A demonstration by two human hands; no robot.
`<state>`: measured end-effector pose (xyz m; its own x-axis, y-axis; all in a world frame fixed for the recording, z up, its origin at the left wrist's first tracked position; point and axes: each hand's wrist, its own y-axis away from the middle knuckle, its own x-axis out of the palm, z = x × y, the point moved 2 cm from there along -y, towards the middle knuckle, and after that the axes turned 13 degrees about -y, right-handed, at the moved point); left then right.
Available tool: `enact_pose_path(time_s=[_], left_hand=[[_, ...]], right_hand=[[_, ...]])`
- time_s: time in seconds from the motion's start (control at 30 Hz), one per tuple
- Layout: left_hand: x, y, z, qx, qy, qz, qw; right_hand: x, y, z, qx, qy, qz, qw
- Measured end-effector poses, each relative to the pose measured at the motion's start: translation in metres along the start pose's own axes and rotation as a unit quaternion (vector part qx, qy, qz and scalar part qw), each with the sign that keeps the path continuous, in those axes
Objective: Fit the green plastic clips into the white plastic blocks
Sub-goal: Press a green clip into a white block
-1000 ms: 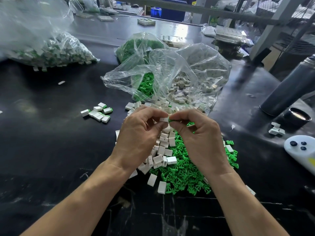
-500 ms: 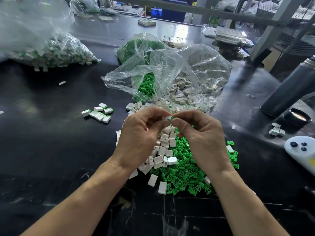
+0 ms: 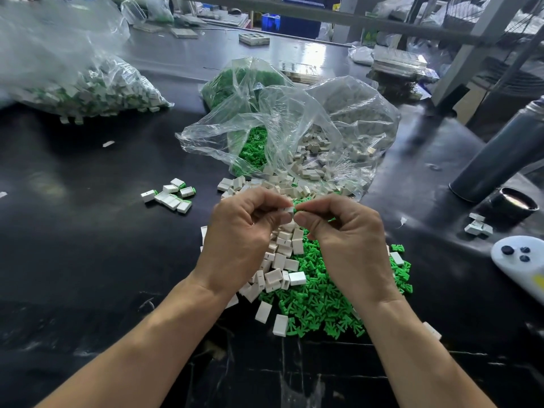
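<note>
Both hands are meeting above the loose parts on the black table [image 3: 88, 260]. Left hand [image 3: 238, 240] is pinching a white block [image 3: 290, 209] between thumb and curled fingers; grip narrow, closed on the block. Right hand [image 3: 347, 240] is pinching a green clip [image 3: 296, 209] at its fingertips, grip narrow, the clip touching the block's open end; insertion depth cannot be told. Below the hands, a heap of white blocks [image 3: 282, 260] is lying beside a heap of green clips [image 3: 321, 301], the two touching. Assembled pieces [image 3: 170, 195] are lying apart to the left. Clear bags [image 3: 294, 128] of parts are sitting behind the heaps.
</note>
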<state>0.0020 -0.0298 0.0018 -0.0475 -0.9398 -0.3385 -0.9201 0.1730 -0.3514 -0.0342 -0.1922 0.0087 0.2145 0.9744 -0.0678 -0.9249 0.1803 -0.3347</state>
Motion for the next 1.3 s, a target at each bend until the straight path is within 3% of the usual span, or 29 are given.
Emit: enact_pose_path(time_s=[0.47, 0.9, 1.3], left_hand=[[-0.0012, -0.0011, 0.001, 0.033, -0.051, 0.0, 0.998], [-0.002, -0.0036, -0.0038, 0.011, 0.0, 0.002, 1.0], [-0.0034, -0.0034, -0.0013, 0.01, -0.007, 0.009, 1.0]], right_hand=[[-0.0003, 0.0014, 0.0037, -0.002, 0.024, 0.009, 1.0], [0.0021, 0.0025, 0.0039, 0.002, -0.046, -0.021, 0.999], [-0.0004, -0.0001, 0.0034, 0.0, -0.009, -0.001, 1.0]])
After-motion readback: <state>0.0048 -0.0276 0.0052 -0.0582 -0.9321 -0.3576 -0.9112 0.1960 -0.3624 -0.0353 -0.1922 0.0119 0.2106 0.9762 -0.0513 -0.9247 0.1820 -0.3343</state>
